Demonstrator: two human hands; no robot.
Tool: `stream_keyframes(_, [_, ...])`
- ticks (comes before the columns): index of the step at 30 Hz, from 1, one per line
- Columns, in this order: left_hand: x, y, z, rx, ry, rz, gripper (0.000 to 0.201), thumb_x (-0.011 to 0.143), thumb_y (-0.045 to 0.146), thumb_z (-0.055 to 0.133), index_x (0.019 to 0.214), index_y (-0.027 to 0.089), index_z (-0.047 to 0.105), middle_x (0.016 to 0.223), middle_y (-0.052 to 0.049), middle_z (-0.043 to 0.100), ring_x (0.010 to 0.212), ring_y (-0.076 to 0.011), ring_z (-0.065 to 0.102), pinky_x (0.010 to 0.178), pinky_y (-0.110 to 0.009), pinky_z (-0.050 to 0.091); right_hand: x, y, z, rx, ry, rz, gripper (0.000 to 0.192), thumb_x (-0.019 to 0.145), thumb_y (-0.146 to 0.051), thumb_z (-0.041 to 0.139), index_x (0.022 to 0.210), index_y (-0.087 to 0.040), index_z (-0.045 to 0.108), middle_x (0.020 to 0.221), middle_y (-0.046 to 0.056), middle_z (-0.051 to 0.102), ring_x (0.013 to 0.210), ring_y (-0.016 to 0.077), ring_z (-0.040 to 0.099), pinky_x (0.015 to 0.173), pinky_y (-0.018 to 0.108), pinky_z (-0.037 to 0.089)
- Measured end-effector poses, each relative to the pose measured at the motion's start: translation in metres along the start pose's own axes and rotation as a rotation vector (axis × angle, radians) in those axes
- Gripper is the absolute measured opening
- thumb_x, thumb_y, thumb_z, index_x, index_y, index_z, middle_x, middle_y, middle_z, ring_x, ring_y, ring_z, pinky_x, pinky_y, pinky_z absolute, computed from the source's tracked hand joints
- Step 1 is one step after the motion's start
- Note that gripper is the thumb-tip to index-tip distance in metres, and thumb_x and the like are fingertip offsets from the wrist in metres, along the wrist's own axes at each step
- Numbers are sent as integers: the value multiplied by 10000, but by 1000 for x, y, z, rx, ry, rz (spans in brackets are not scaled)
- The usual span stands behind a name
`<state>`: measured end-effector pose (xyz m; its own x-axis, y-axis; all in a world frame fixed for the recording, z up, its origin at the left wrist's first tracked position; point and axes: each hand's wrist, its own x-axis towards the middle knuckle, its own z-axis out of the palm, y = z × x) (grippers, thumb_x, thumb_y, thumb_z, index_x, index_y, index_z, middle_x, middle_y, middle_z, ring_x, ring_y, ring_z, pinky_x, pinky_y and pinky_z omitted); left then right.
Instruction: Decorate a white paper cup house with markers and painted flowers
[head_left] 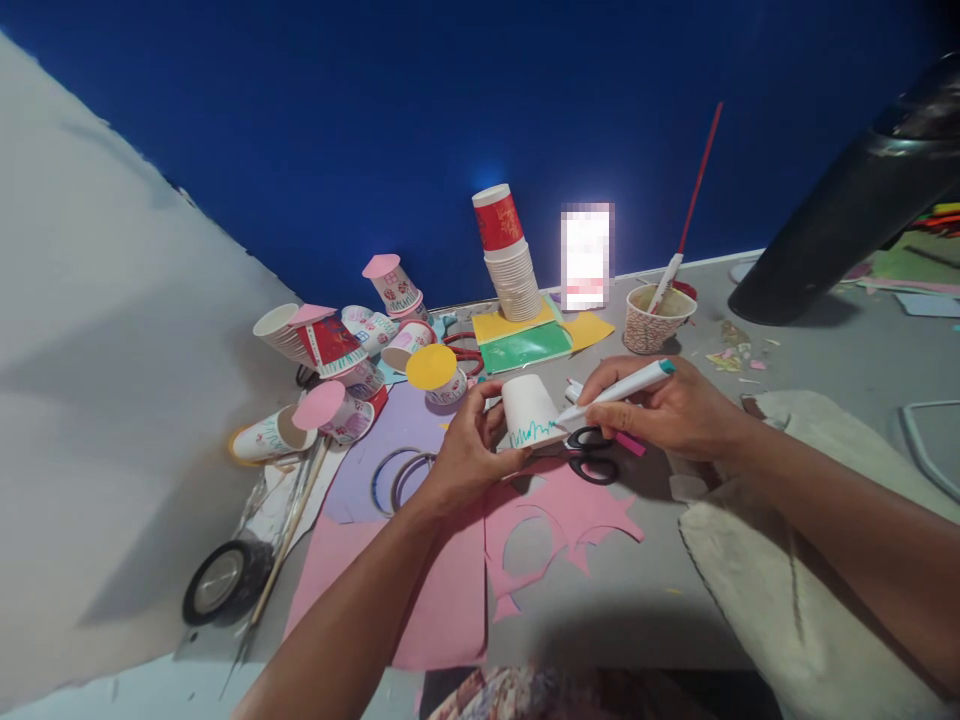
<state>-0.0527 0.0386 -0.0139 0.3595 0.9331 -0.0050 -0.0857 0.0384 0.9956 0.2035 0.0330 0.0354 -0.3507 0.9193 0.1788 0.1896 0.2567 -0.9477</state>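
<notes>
My left hand (480, 440) grips a white paper cup (529, 402), turned upside down, from its left side. Green zigzag strokes like grass run around the cup near its rim. In my right hand (660, 408) is a white marker (619, 395) with a green end, its tip at the right end of the strokes. Black-handled scissors (594, 468) lie just below the cup, beside a pink marker (630, 443). Underneath spreads pink paper (529, 550) with round cut-outs.
Several decorated paper cups with paper tops (394, 285) crowd the left. A stack of cups (514, 280) stands on yellow and green sheets. A cup holding a brush (660, 318), a black bottle (832, 210), a cloth (810, 520) and black tape (217, 580) surround the work area.
</notes>
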Motion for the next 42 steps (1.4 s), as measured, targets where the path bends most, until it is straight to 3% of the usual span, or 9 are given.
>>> stream_keyframes(6, [1, 3, 0, -20, 9, 2, 750, 646, 230, 975, 1249, 251, 530, 1362, -91, 701, 1320, -294, 691, 1030, -351, 599, 0, -3, -5, 55, -55, 23, 178, 856, -360, 811, 862, -192, 752, 636, -8, 691, 543, 123, 629, 499, 223, 506])
stream_keyframes(15, [2, 11, 1, -89, 64, -28, 750, 608, 219, 980, 1231, 252, 565, 1379, -76, 702, 1231, -273, 729, 1018, -367, 626, 0, -5, -4, 92, 10, 14, 228, 831, -398, 857, 846, -197, 751, 650, -7, 696, 554, 126, 651, 511, 229, 550])
stream_keyframes(20, [2, 10, 1, -155, 48, -10, 762, 634, 207, 967, 1282, 270, 571, 1443, -71, 661, 1268, -260, 709, 1019, -338, 619, 0, -6, -4, 176, 130, -47, 265, 820, -419, 894, 827, -201, 743, 689, 0, 719, 557, 115, 656, 505, 214, 557])
stream_keyframes(26, [3, 9, 1, -187, 29, 3, 872, 597, 193, 970, 1353, 298, 547, 1538, -84, 578, 1334, -272, 660, 1029, -335, 595, -2, -4, -3, 279, 90, -30, 286, 816, -431, 911, 866, -204, 745, 714, 3, 733, 541, 105, 647, 478, 201, 546])
stream_keyframes(36, [-1, 12, 4, -128, 9, 0, 733, 628, 191, 970, 1235, 282, 569, 1339, -45, 617, 1185, -213, 685, 940, -278, 597, -3, -8, 5, 118, 56, 39, 209, 809, -379, 858, 839, -197, 760, 689, 10, 714, 564, 130, 650, 514, 227, 543])
stream_keyframes(42, [-4, 15, 4, -38, -45, -72, 982, 578, 168, 1001, 1427, 336, 536, 1500, -79, 579, 1287, -300, 656, 925, -341, 626, -4, -8, 6, 12, -44, -2, 107, 859, -307, 781, 857, -202, 761, 634, -15, 694, 521, 110, 602, 503, 215, 493])
